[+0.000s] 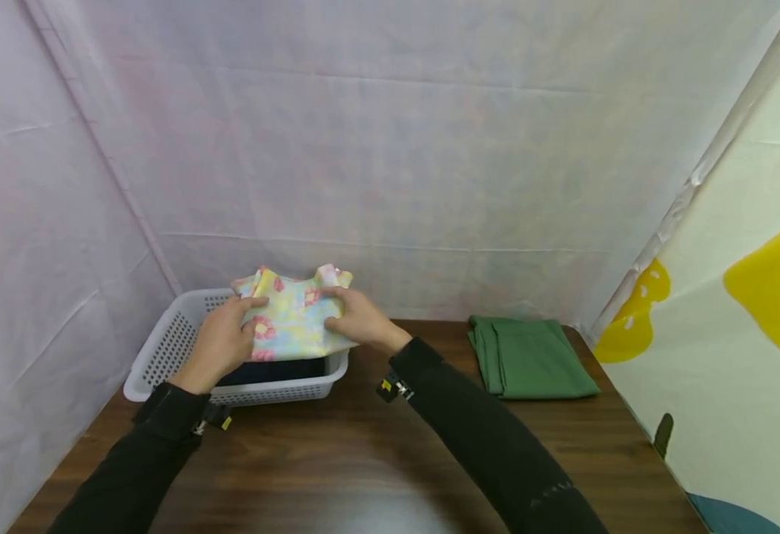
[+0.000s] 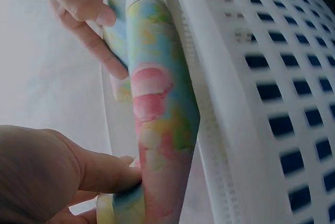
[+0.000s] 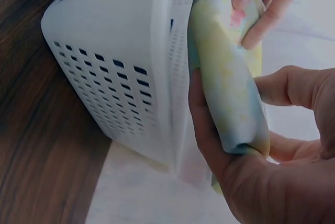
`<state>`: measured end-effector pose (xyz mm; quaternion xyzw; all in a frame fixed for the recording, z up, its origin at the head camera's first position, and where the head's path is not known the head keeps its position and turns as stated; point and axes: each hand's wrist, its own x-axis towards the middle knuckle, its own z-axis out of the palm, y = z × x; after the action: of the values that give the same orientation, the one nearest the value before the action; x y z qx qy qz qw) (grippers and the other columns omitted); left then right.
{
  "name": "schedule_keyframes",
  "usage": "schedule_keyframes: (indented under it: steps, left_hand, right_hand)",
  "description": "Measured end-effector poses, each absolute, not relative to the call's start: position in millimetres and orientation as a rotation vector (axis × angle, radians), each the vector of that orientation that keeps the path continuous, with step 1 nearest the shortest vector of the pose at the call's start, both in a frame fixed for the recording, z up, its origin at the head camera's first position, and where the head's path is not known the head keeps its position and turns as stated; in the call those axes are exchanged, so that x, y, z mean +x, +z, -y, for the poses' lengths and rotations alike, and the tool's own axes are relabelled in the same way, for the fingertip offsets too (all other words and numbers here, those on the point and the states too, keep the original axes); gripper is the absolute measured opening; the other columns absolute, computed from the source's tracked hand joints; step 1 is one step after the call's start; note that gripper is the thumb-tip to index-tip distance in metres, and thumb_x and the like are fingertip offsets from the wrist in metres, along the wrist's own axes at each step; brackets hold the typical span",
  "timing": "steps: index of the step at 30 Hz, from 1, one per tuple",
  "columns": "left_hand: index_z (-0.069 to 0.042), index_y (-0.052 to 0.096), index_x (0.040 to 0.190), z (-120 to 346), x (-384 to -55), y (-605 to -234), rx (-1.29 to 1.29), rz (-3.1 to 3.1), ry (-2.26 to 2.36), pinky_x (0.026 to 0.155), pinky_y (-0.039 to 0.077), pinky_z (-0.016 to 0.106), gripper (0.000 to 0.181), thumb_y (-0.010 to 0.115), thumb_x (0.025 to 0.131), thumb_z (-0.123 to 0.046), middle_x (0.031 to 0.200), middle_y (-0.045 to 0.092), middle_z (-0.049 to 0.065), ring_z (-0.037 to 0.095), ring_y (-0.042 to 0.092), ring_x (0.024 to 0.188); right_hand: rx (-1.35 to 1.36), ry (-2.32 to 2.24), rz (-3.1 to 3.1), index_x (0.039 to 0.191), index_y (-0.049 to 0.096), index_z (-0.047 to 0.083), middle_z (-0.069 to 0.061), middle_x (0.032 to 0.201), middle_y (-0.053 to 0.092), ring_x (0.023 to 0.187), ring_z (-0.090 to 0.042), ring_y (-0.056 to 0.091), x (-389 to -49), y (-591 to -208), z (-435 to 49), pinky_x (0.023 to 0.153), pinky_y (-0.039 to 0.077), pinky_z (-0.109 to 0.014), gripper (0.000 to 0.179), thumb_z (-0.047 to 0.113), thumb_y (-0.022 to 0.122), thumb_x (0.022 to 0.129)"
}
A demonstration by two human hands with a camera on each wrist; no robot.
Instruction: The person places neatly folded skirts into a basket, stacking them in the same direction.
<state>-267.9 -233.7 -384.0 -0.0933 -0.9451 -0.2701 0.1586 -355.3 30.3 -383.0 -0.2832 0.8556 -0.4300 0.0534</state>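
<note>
Dark sleeves [image 1: 483, 437] stretched over table [image 1: 336, 460]; folded floral cloth [image 1: 296, 319] pinched thumb-to-finger at opposite sides by left hand [image 1: 222, 340] and right hand [image 1: 363, 319], held above white basket [image 1: 276, 393]. Grip best matched side to side, cloth held level, clear of basket.

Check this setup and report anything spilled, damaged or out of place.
Nothing stands out. The basket stands upright on the table, the green cloth lies folded to its right, and the left hand and right hand hold the patterned cloth above the basket. No spill or damage shows.
</note>
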Motion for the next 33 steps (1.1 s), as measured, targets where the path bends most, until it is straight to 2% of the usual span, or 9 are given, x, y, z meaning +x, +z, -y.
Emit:
schedule_keyframes:
  steps: [9,16,18,23,25,27,30,32,33]
  left_hand:
    - [0.009,0.067,0.157,251,-268,-389,-0.191,2.753,-0.73,0.073,0.044,0.04,0.045,0.058,0.113,0.002,0.155,0.061,0.045,0.038,0.058,0.091]
    - [0.01,0.069,0.154,263,-266,-400,-0.149,2.779,-0.695,0.082,0.047,0.045,0.043,0.058,0.113,0.002,0.151,0.064,0.043,0.043,0.062,0.103]
    - [0.01,0.069,0.154,266,-266,-401,-0.14,2.786,-0.692,0.079,0.046,0.042,0.043,0.058,0.113,0.001,0.152,0.064,0.044,0.042,0.061,0.1]
    - [0.009,0.069,0.153,270,-267,-404,-0.124,2.788,-0.679,0.077,0.044,0.038,0.043,0.058,0.112,0.001,0.151,0.066,0.042,0.038,0.059,0.097]
    - [0.01,0.07,0.152,271,-267,-404,-0.124,2.789,-0.678,0.077,0.045,0.04,0.044,0.057,0.111,0.002,0.15,0.067,0.042,0.038,0.059,0.096]
    - [0.013,0.069,0.151,271,-266,-405,-0.122,2.795,-0.668,0.083,0.052,0.048,0.044,0.058,0.109,0.004,0.15,0.066,0.043,0.045,0.064,0.103]
    - [0.017,0.066,0.151,274,-262,-407,-0.097,2.824,-0.649,0.096,0.056,0.065,0.046,0.065,0.107,0.001,0.148,0.062,0.049,0.058,0.064,0.119]
    - [0.019,0.065,0.151,275,-258,-407,-0.084,2.836,-0.632,0.107,0.054,0.075,0.049,0.07,0.107,-0.004,0.149,0.06,0.05,0.065,0.06,0.132]
    - [0.018,0.065,0.151,276,-256,-407,-0.085,2.842,-0.622,0.106,0.054,0.076,0.051,0.073,0.108,-0.007,0.149,0.059,0.051,0.067,0.06,0.132]
  right_hand:
    - [-0.953,-1.116,-2.557,0.178,0.045,0.002,-0.019,0.173,0.061,0.112,-0.021,0.063,-354,-391,-12,0.097,0.051,-0.025,0.079,0.003,0.075,0.104]
    - [-0.985,-1.114,-2.425,0.18,0.036,-0.003,-0.029,0.159,0.068,0.06,-0.011,0.041,-348,-398,0,0.062,0.044,-0.023,0.084,-0.008,0.07,0.104]
    - [-1.008,-1.09,-2.442,0.179,0.038,-0.005,-0.028,0.169,0.062,0.065,-0.011,0.046,-347,-398,3,0.069,0.048,-0.021,0.084,-0.008,0.072,0.102]
    - [-1.03,-1.019,-2.505,0.178,0.04,-0.004,-0.021,0.183,0.049,0.12,-0.018,0.062,-347,-400,7,0.111,0.05,-0.021,0.082,-0.004,0.074,0.103]
    - [-1.011,-0.996,-2.504,0.179,0.038,-0.003,-0.018,0.184,0.049,0.119,-0.015,0.063,-348,-401,9,0.113,0.048,-0.022,0.082,-0.001,0.073,0.105]
    - [-0.973,-0.973,-2.479,0.181,0.035,-0.001,-0.019,0.155,0.073,0.09,-0.012,0.061,-347,-402,10,0.1,0.051,-0.023,0.082,0.002,0.071,0.108]
    - [-0.966,-0.914,-2.486,0.181,0.036,0.0,-0.012,0.113,0.081,0.063,-0.013,0.041,-347,-402,10,0.089,0.049,-0.023,0.078,0.008,0.069,0.111]
    - [-0.998,-0.877,-2.526,0.178,0.042,-0.001,-0.012,0.108,0.08,0.073,-0.011,0.051,-347,-401,9,0.095,0.053,-0.022,0.073,0.01,0.069,0.112]
    - [-1.023,-0.862,-2.556,0.176,0.046,-0.002,-0.013,0.125,0.083,0.086,-0.011,0.061,-346,-400,8,0.104,0.054,-0.022,0.07,0.01,0.069,0.112]
